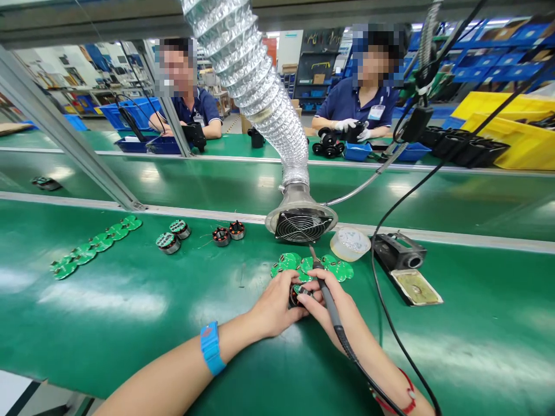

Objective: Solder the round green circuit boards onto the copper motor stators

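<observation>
My left hand (277, 303) is closed round the side of a small motor stator (295, 296) on the green bench. My right hand (333, 303) carries a soldering iron (328, 294), its tip pointing up and away toward the fan. With its fingertips the same hand also touches a small round circuit board (302, 289) at the top of the stator. Fingers cover much of both parts. Just beyond my hands lie several green round circuit boards (338, 267), joined in strips.
A fume duct (299, 216) with a fan grille hangs behind the boards. To the right are a solder wire roll (350, 242) and an iron stand (401, 254) with a sponge (416, 287). Stators (222, 235) and a board strip (102, 242) lie left. Two people sit across a conveyor (217, 179).
</observation>
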`<state>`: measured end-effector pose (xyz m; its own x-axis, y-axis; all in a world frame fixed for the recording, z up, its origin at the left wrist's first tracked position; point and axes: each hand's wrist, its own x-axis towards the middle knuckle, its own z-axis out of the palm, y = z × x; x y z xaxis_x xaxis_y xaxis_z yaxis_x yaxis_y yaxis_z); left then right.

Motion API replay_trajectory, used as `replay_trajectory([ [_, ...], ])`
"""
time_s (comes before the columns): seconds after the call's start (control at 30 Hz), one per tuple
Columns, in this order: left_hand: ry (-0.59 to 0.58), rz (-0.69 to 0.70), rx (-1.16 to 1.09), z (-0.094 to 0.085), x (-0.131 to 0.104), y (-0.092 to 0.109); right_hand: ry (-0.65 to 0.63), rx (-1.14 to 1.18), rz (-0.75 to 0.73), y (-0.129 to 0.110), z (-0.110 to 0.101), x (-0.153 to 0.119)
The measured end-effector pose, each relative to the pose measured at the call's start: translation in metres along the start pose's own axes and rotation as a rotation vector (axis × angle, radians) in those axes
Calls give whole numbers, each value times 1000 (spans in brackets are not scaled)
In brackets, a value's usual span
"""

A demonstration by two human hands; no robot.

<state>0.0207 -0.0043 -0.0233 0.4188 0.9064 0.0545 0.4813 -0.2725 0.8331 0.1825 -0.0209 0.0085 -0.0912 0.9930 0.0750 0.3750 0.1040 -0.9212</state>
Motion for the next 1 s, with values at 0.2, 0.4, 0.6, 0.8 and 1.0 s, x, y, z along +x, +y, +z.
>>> replay_trajectory([
  [0.2,-155,43,-49,-9,-1,4,12,26,56,-8,0,-1],
  [0.4,-78,51,-41,-11,-3,3,48,-41,63,-7,-5,0],
  [0.6,84,167,137,-9,-4,3,87,-103,66,-2,-9,-2],
  [0.8,183,339,354,2,3,2,103,-32,56,0,-5,-4],
  [1.0,119,366,306,-5,7,-2,55,-53,67,5,-3,-7],
])
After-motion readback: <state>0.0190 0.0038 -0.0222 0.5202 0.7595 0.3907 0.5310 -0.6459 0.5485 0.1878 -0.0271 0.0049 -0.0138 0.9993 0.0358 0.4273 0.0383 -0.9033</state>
